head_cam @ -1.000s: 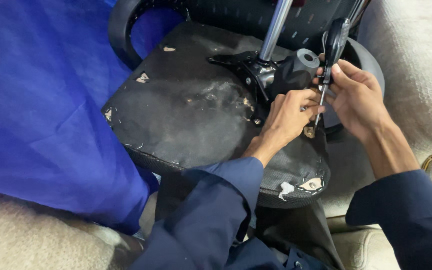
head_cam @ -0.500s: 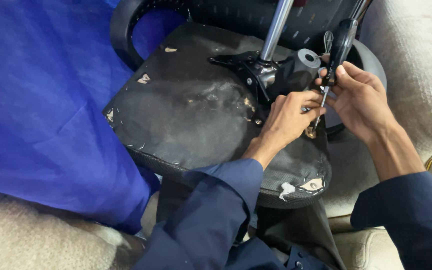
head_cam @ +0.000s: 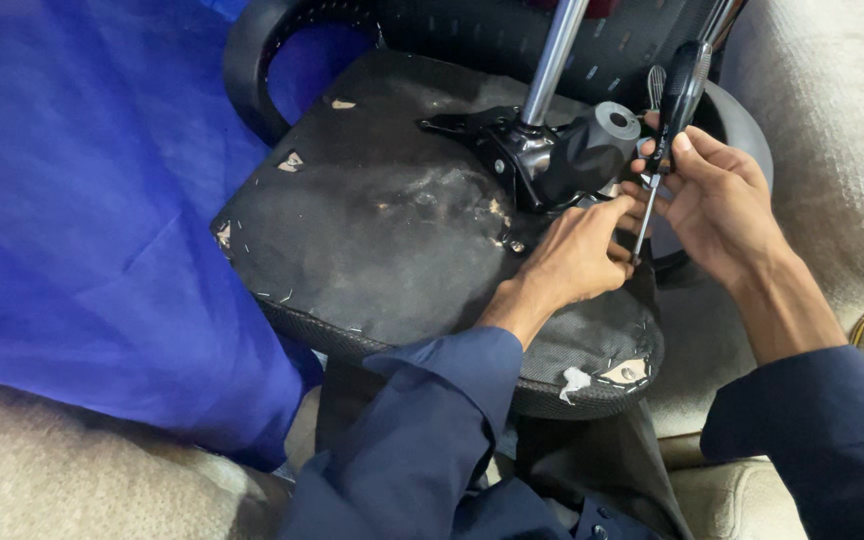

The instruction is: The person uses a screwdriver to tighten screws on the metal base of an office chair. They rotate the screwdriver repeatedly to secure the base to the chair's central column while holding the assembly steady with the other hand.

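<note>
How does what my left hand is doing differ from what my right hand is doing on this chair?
The right hand is wrapped around the black-handled screwdriver, holding it nearly upright; the left hand holds no tool and rests on the underside of the seat, fingertips at the screwdriver's shaft. The left hand lies palm down beside the black mechanism; the right is raised off the seat. Both are bare, with dark blue sleeves.

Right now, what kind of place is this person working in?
Probably a small repair corner or a room at home. An upturned office chair seat lies on pale cushions, the right hand holds a screwdriver, and blue cloth hangs alongside.
</note>
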